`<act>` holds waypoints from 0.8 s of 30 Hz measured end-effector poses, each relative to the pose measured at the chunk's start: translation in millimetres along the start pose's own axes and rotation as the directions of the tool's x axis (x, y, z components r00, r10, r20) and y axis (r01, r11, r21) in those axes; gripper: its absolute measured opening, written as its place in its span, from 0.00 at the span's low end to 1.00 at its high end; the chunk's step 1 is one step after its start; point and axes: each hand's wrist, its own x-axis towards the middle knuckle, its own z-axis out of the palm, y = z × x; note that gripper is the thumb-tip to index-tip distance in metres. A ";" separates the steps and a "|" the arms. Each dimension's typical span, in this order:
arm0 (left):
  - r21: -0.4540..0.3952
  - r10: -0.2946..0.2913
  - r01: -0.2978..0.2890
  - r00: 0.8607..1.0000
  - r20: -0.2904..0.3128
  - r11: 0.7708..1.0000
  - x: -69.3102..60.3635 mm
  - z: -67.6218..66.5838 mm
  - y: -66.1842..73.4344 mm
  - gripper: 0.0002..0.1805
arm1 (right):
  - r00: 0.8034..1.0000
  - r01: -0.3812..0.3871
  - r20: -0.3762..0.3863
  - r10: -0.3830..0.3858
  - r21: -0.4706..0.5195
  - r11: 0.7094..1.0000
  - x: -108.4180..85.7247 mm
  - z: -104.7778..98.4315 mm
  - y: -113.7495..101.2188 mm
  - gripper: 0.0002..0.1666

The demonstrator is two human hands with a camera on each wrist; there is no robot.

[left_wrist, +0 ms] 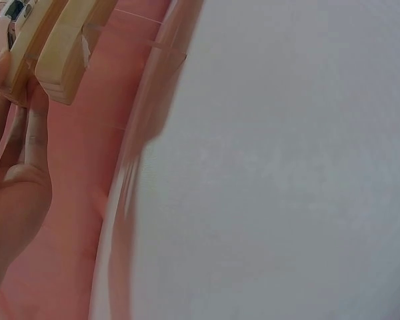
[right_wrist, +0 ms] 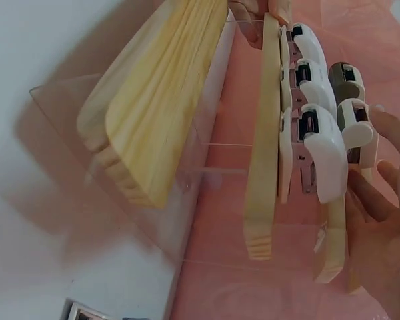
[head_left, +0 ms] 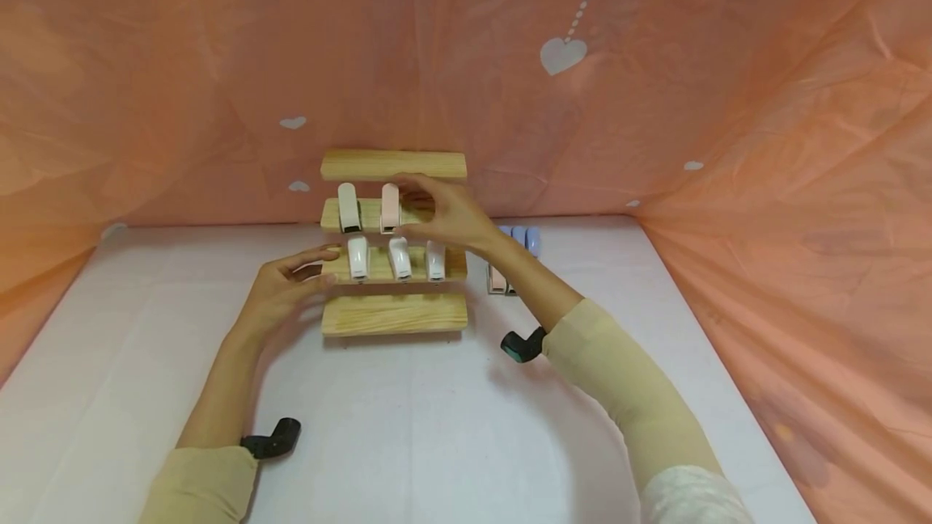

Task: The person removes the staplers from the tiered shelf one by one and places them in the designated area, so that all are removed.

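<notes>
A tiered rack of pale wooden boards [head_left: 394,316] with clear side panels stands against the back cloth. My left hand [head_left: 287,289] grips the left end of a middle board, thumb in front and fingers behind. My right hand [head_left: 455,213] pinches a pink lever-topped gadget [head_left: 390,204] on the board above, from its top and bottom. It resembles a small stapler or hole punch; its exact kind is unclear. A grey-white one [head_left: 349,204] stands to its left. Three white ones [head_left: 399,255] lean on the lower board, their metal and black parts showing in the right wrist view.
Right of the rack, partly behind my right forearm, lie several lilac gadgets [head_left: 533,242] and pink ones [head_left: 497,280]. A white cloth [head_left: 408,427] covers the table. Peach cloth with hearts [head_left: 564,56] hangs behind and at both sides.
</notes>
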 end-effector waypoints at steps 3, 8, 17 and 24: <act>0.014 0.006 -0.006 1.000 0.001 1.000 -0.3 0.4 0.0 0.24 | 1.000 -0.027 0.007 0.028 -0.105 0.994 2.6 0.9 -1.3 0.44; 0.043 -0.006 0.006 1.000 0.001 0.999 -1.0 0.9 -0.2 0.25 | 0.998 -0.056 0.011 0.059 -0.196 0.979 4.1 3.0 -2.9 0.46; 0.048 -0.018 0.019 1.000 -0.005 0.999 -1.1 1.4 1.2 0.24 | 0.998 -0.046 -0.039 0.042 -0.107 0.993 2.2 4.9 -0.5 0.41; 0.060 -0.022 0.022 1.000 -0.005 0.998 -2.3 2.8 1.2 0.23 | 0.996 -0.070 -0.063 0.067 -0.039 0.997 -8.8 -0.4 4.2 0.41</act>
